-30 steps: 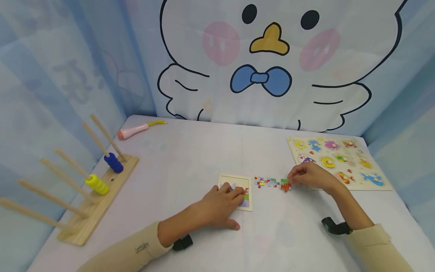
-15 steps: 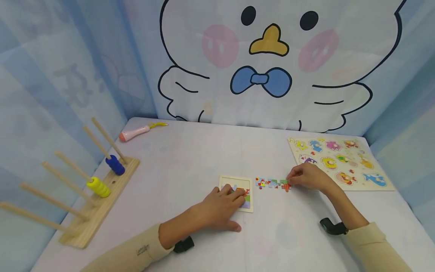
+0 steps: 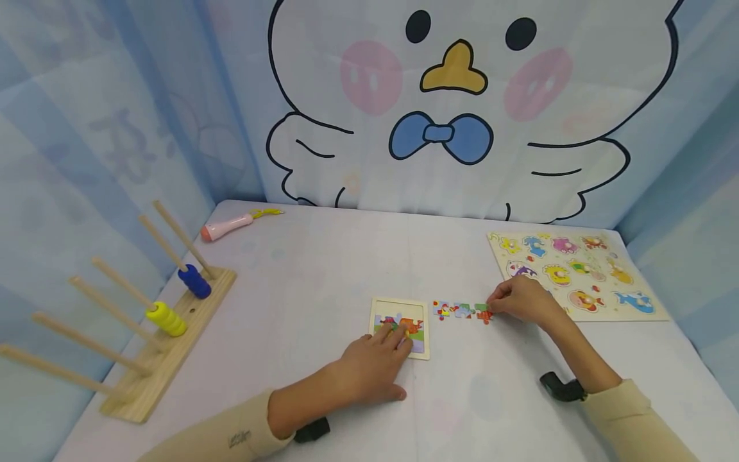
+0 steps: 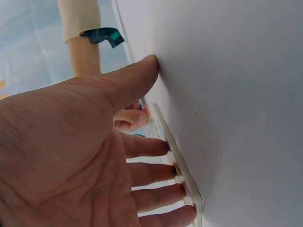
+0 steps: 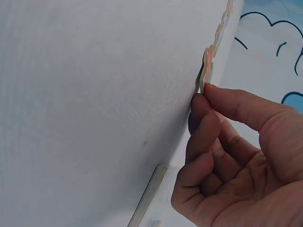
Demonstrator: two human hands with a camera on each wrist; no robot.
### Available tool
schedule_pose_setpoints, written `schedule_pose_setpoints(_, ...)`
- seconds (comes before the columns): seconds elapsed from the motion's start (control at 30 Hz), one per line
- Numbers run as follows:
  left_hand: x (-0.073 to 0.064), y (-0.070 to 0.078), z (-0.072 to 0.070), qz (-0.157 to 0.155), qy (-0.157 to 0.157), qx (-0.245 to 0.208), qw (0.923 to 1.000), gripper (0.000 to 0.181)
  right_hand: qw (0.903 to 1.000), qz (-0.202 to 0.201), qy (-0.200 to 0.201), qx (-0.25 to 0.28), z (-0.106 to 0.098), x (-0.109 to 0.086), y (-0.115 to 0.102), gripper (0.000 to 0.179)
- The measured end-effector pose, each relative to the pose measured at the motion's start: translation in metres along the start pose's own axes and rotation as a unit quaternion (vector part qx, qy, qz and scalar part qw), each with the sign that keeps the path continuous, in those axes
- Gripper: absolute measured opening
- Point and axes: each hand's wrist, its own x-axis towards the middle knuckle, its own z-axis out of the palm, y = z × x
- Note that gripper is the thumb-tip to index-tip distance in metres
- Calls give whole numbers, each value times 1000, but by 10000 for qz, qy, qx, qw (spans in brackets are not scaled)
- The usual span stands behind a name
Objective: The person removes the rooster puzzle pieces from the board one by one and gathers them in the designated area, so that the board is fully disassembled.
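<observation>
My left hand (image 3: 372, 367) lies over the lower part of a small wooden puzzle tray (image 3: 426, 337), its fingertips touching the joined colourful pieces (image 3: 413, 326) inside. A bare strip shows at the tray's top. In the left wrist view the four fingers extend straight onto the tray's edge (image 4: 174, 146), thumb spread apart. To the right of the tray lies a short row of jigsaw pieces (image 3: 462, 311). At its right end my right hand (image 3: 522, 299) pinches a red and green jigsaw piece (image 3: 484, 313); the right wrist view shows this piece (image 5: 206, 66) between thumb and index finger.
A wooden peg board of sea animals (image 3: 583, 273) lies at the right, partly behind the right hand. On the left stands a wooden bead rack (image 3: 193, 317) with blue and yellow beads. A pink-handled pen-like tool (image 3: 228, 226) lies at the back left.
My left hand has drawn back slightly toward me, uncovering more of the picture in the tray. The right hand keeps its pinch at almost the same spot.
</observation>
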Motion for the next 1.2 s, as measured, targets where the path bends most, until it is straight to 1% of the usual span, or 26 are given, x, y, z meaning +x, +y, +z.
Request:
schedule_pose_setpoints(0.2,-2,3,-1,-50,60,188,9998,84,9997,-103,155,-126,1,-3,-4,11)
schedule_pose_setpoints(0.33,-2,2,-1,3,148,258,9996,84,9989,-196,301,-314,3,-3,-6,10)
schedule_pose_setpoints(0.5,-1,1,0,94,211,560,9982,84,9983,-266,330,-404,4,-3,-8,10)
schedule_pose_setpoints(0.63,0,2,-1,61,112,567,9983,84,9984,-261,251,-427,1,-4,-12,16)
schedule_pose_setpoints(0.73,0,4,-2,24,7,573,9984,85,9978,-380,324,-435,-2,-6,-22,21)
schedule_pose_setpoints(0.87,-1,5,-2,-15,-65,635,9980,85,9950,-817,398,-410,4,-6,-49,20)
schedule_pose_setpoints(0.93,-1,5,-2,-29,-73,631,9980,85,9928,-1093,287,-390,11,-5,-66,17)
schedule_pose_setpoints(1.0,-1,5,-3,-21,-79,613,9981,84,9888,-1439,90,-377,22,-3,-83,15)
schedule_pose_setpoints(1.07,-1,5,-2,-1,-58,666,9978,84,9820,-1838,-124,-408,33,1,-97,14)
schedule_pose_setpoints(1.13,-1,6,-2,13,-32,705,9975,84,9721,-2269,-291,-509,45,6,-109,14)
schedule_pose_setpoints(1.2,-2,6,-1,11,-34,663,9978,85,9640,-2557,-443,-587,55,12,-118,13)
